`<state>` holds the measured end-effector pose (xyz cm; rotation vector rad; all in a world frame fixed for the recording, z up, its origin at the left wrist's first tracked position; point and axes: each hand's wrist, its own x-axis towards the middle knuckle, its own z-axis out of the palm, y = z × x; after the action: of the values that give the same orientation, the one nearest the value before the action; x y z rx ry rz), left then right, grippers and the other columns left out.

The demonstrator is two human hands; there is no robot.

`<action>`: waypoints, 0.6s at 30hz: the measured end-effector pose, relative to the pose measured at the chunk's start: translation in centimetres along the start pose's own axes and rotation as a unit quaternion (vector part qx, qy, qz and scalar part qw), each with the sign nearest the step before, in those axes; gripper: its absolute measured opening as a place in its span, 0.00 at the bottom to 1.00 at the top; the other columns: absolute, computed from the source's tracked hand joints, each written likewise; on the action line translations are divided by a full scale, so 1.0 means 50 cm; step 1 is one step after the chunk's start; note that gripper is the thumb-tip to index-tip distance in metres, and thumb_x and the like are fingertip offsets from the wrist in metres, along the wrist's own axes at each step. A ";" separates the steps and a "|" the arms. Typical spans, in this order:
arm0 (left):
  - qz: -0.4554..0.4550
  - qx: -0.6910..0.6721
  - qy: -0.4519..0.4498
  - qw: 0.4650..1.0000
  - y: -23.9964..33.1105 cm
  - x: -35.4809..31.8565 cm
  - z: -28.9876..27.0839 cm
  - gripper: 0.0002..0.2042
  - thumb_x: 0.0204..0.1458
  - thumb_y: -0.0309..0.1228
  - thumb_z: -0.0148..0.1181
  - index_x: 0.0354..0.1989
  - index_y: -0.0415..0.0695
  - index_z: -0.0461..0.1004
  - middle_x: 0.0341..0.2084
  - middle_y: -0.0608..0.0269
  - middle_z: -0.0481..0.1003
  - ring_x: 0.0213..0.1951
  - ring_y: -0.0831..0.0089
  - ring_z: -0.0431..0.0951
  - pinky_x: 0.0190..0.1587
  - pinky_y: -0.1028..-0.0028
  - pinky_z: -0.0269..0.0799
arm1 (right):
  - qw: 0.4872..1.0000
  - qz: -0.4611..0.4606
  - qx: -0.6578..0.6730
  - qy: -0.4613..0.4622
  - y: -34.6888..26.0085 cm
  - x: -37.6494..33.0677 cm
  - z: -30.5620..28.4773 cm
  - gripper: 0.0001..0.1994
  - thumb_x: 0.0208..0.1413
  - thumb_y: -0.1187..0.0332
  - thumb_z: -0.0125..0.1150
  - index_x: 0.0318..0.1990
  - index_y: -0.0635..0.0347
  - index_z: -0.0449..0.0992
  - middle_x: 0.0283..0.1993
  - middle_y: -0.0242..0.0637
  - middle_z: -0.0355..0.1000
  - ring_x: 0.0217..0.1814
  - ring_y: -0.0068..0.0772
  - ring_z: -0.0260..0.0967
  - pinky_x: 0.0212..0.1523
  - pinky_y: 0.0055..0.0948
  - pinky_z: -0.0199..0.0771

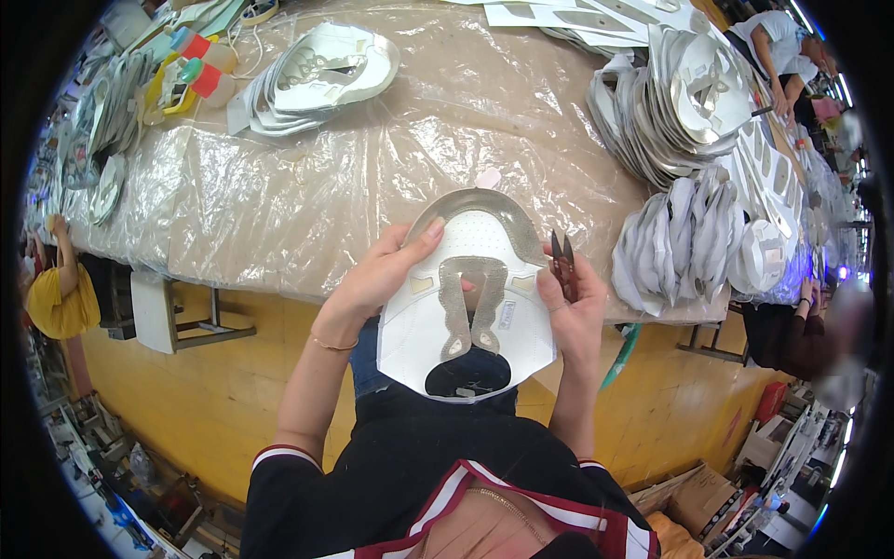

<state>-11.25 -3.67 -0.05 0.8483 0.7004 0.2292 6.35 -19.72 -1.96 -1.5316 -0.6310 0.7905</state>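
Note:
I hold a flat white shoe-upper piece (466,307) with grey suede-like trim in front of my chest, above the table edge. My left hand (377,275) grips its left side, thumb on the grey curved band at the top. My right hand (570,312) holds the right edge and also carries small dark snips (562,256), their points sticking upward. A bracelet sits on my left wrist.
A table (307,205) covered in crinkled clear plastic lies ahead. Stacks of similar white and silver pieces (321,74) sit at the back left, right (689,102) and near right (689,242). Squeeze bottles (200,70) stand back left. Other people work at left (60,298) and far right (778,47).

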 end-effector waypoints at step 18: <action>-0.029 -0.245 0.046 0.968 -0.063 0.058 -0.033 0.27 0.66 0.48 0.41 0.57 0.34 0.66 0.50 0.48 0.74 0.47 0.63 0.79 0.44 0.67 0.79 | 0.999 0.036 -0.033 -0.018 0.024 0.026 -0.002 0.12 0.61 0.71 0.59 0.49 0.66 0.74 0.35 0.26 0.72 0.36 0.14 0.65 0.37 0.18 0.66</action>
<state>-10.40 -3.39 -4.54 0.3458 0.7137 0.3727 7.17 -18.93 -3.29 -1.6101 -0.6380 0.8607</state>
